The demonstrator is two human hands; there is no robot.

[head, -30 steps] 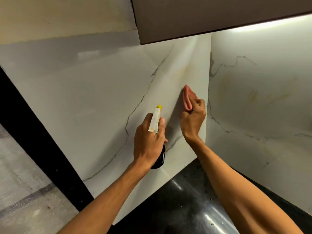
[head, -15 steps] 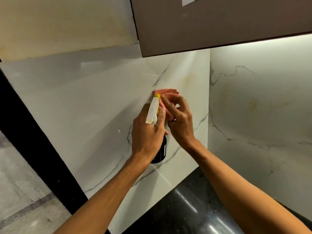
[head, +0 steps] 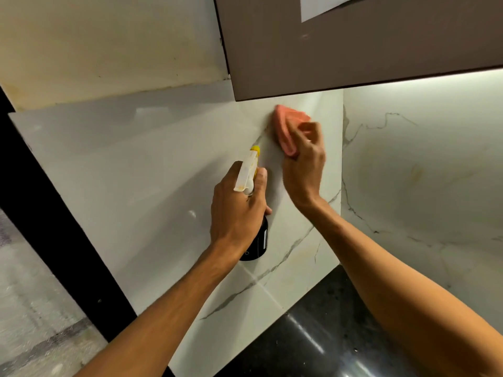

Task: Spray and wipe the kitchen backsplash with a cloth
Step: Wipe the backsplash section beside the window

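My right hand [head: 303, 164] grips the folded pink cloth [head: 288, 126] flat against the marble backsplash [head: 152, 164], just under the brown cabinet [head: 353, 50]. My left hand [head: 239, 210] holds the spray bottle [head: 249, 172] lower left, nozzle aimed up at the cloth; 1 unwiped stretch lies leftward, I judge.

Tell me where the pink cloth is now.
In the head view, the pink cloth is slightly right of centre, held by the right hand against the backsplash, under the brown cabinet and above the spray bottle.
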